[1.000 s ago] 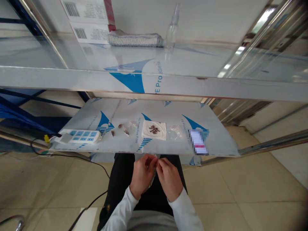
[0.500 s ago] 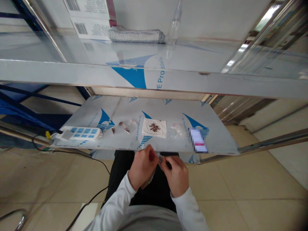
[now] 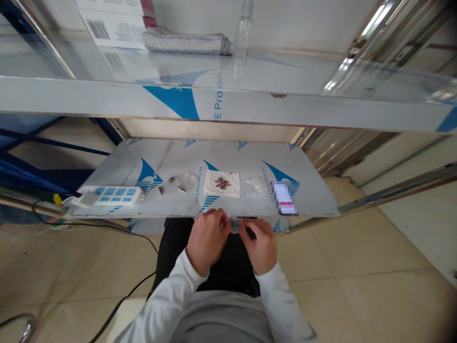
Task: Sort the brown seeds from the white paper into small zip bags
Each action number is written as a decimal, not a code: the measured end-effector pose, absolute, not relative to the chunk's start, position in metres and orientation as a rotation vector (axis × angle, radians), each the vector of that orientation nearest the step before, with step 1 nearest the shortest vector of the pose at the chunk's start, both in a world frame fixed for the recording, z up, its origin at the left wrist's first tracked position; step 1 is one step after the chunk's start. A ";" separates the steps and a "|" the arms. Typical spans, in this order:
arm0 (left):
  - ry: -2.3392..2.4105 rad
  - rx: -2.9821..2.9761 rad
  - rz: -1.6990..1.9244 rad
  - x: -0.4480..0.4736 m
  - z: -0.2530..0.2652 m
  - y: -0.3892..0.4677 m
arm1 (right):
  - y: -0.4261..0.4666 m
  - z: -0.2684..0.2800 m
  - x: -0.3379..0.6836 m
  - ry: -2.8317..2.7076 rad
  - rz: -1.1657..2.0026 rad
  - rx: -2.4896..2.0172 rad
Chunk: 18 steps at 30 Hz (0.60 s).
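A small clear plastic bag [image 3: 234, 225] is stretched between my two hands, just in front of the lower shelf's edge and above my lap. My left hand [image 3: 208, 238] pinches its left side, and my right hand [image 3: 262, 244] pinches the right side between thumb and fingers. Beyond them on the shelf lies a white square sheet [image 3: 212, 186] with a small pile of thin brown pieces [image 3: 223, 183] on it. Right of the sheet are crumpled clear bags [image 3: 252, 186]. To its left lie little clear packets with brown contents [image 3: 181, 186].
A white power strip [image 3: 117, 195] lies at the lower shelf's [image 3: 171, 209] left end, a pixelated phone-like object [image 3: 284, 197] toward its right. Above juts an upper shelf [image 3: 124, 97] bearing a box [image 3: 114, 28], a folded grey cloth [image 3: 187, 43] and a clear bottle [image 3: 243, 33].
My hands have drawn slightly apart, and the clear bag shows flatter between them. The part hanging under my left hand is out of sight. The whole view has shifted a little.
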<state>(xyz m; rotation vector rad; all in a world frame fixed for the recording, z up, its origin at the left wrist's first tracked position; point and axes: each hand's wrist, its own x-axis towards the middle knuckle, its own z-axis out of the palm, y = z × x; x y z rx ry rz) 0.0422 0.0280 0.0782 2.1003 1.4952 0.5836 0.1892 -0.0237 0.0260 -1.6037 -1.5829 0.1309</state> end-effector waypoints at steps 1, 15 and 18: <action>1.470 2.108 0.590 0.039 0.084 0.029 | -0.026 0.026 0.191 -1.595 0.246 -1.522; 1.530 2.140 0.677 0.029 0.101 0.034 | 0.004 0.018 0.180 -1.503 0.695 -1.127; 1.551 2.097 0.796 0.020 0.097 0.035 | 0.015 0.019 0.182 -1.537 0.705 -1.151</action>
